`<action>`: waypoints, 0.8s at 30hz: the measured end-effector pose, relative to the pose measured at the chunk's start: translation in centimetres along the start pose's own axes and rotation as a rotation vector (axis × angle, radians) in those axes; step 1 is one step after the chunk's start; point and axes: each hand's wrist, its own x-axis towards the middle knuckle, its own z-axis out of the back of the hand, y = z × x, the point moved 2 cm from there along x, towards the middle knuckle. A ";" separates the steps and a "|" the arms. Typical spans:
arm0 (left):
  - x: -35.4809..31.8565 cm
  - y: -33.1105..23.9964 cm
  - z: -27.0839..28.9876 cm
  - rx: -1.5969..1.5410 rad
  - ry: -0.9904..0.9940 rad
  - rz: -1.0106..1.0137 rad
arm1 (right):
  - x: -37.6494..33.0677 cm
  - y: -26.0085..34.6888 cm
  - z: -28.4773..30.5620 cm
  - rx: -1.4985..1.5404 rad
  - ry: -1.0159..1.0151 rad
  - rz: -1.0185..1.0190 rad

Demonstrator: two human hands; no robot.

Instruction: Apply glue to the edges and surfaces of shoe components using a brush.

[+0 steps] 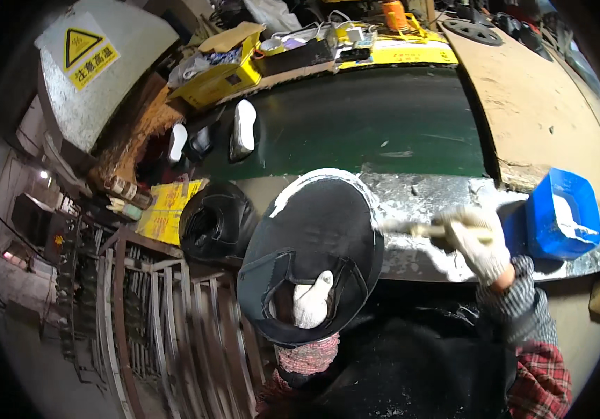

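**Around the green belt**

Two white soles (242, 128) lie on the green belt (384, 119). A yellow box (219, 77) sits behind them (flaps open). A black bag (216, 222) stands left; metal racks (167, 328) fill the lower left.

Shoe upper (312, 244) over the left hand (312, 300) at centre, brush (411, 228) in the right hand (480, 241) to its right, tub (564, 213) further right on the worktop (425, 192), conveyor belt (377, 122) behind, two soles (242, 129) on its left end
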 end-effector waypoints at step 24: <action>0.7 -0.6 0.8 0.153 0.242 0.284 | -5.9 5.4 1.9 -0.256 -0.028 0.351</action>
